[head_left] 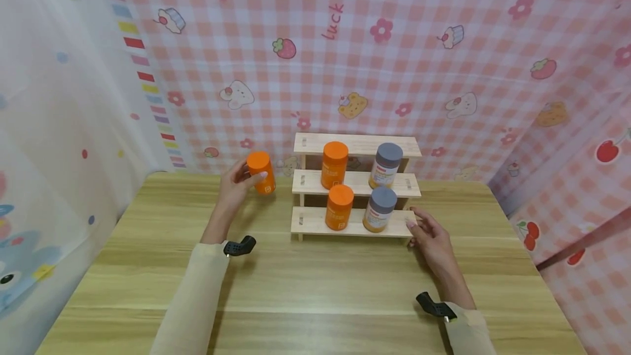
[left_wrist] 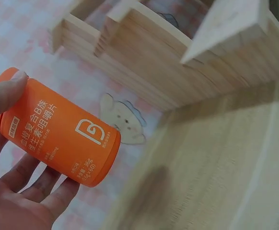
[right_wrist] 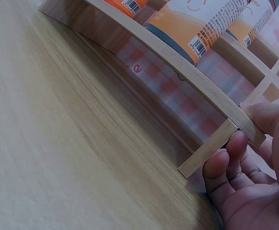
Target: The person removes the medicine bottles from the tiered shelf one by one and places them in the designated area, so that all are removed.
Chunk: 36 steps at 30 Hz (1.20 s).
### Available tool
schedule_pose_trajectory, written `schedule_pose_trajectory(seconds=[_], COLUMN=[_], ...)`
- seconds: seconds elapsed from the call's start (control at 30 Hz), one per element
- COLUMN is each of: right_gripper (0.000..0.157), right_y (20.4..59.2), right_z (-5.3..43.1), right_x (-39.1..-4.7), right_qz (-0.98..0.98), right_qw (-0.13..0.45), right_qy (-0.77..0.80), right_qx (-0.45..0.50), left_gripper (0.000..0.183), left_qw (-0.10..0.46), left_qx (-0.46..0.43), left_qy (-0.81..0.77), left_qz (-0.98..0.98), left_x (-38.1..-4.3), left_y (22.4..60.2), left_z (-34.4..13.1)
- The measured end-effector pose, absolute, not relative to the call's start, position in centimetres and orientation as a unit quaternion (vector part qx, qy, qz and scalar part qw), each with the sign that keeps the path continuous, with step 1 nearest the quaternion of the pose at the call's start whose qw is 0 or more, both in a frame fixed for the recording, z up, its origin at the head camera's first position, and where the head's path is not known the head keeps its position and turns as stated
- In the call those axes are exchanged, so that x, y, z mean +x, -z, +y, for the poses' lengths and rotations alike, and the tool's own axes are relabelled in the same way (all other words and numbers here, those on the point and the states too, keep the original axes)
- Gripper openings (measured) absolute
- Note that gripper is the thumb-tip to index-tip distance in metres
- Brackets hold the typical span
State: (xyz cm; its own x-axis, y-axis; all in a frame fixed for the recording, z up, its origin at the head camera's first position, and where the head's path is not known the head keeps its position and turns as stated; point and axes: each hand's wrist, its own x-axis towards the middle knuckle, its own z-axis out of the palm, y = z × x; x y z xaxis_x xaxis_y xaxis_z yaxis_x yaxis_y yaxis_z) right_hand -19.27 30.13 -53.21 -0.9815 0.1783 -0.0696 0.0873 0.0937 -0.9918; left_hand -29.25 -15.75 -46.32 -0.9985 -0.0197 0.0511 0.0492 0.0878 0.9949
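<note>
My left hand [head_left: 235, 184] grips an orange supplement bottle [head_left: 261, 173] to the left of a three-tier wooden shelf [head_left: 305, 219]. In the left wrist view the bottle [left_wrist: 58, 129] tilts, its white-lettered label facing the camera, with the thumb near the lid and fingers curled beneath. At the shelf's front right corner, my right hand [head_left: 431, 237] pinches the end of the lowest board [right_wrist: 247, 125], thumb on top and fingers below. Orange bottles stand on the middle [head_left: 334, 166] and lowest [head_left: 339, 208] tiers, each beside a grey-lidded bottle, one in the middle [head_left: 385, 166] and one lowest [head_left: 379, 210].
The shelf stands toward the back of a wood-grain table [head_left: 315, 289]. Behind it hangs a pink checked curtain [head_left: 305, 70], and a pale curtain [head_left: 54, 97] hangs at the left. Black wrist-camera mounts sit at the left cuff [head_left: 240, 246] and right cuff [head_left: 436, 307].
</note>
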Motion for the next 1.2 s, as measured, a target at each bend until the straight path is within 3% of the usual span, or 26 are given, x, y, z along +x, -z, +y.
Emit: schedule_pose_trajectory(seconds=[0.47,0.87,1.2], right_gripper=[0.054,0.055,0.054], right_y=[53.3,53.6,53.1], right_z=[30.0,30.2,30.0], right_x=[-19.3,-19.4,-19.2], right_qz=[-0.734,-0.725,-0.73], right_qw=[0.024,0.027,0.019], right_qy=[-0.672,-0.681,-0.676], right_qx=[-0.093,-0.098,-0.104], left_gripper=[0.063,0.066,0.077], left_qw=[-0.025,0.001,0.001], left_qx=[0.016,0.015,0.004], left_qy=[0.669,0.664,0.679], left_qz=[-0.743,-0.748,-0.734], left_x=[-29.4,-29.5,-28.8], left_y=[49.3,50.7,49.4], left_z=[-16.1,-16.1,-16.3])
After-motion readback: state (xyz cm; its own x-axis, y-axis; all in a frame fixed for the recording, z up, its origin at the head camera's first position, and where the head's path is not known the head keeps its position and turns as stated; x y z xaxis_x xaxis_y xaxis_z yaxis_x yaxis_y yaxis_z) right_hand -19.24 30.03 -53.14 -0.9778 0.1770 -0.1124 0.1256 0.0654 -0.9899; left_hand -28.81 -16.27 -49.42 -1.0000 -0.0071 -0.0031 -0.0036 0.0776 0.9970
